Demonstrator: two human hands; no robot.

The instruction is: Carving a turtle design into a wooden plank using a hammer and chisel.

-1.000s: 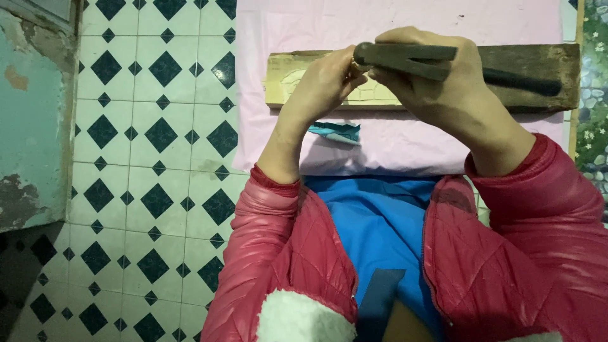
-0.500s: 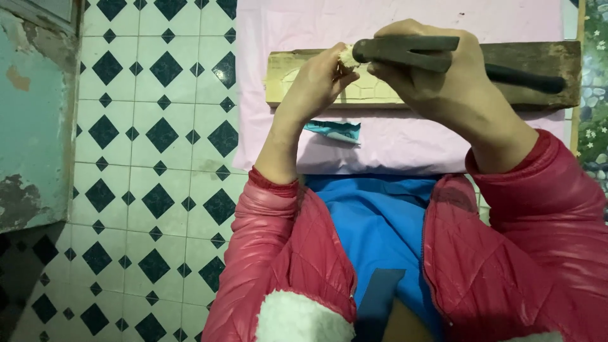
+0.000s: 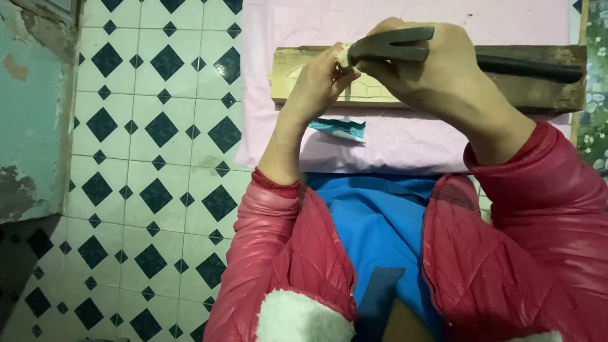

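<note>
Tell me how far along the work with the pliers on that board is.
Done: a wooden board lies on the pink sheet, with an outline drawn on its pale end. In hand: the right hand grips dark pliers, whose nose meets a small pale piece pinched by the left hand. Left: the piece looks uneven, though I can't tell how much remains. A teal packet lies untouched.

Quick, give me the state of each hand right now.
Left hand: closed, pinching a small pale piece over the wooden board.
Right hand: closed on dark metal pliers.
</note>
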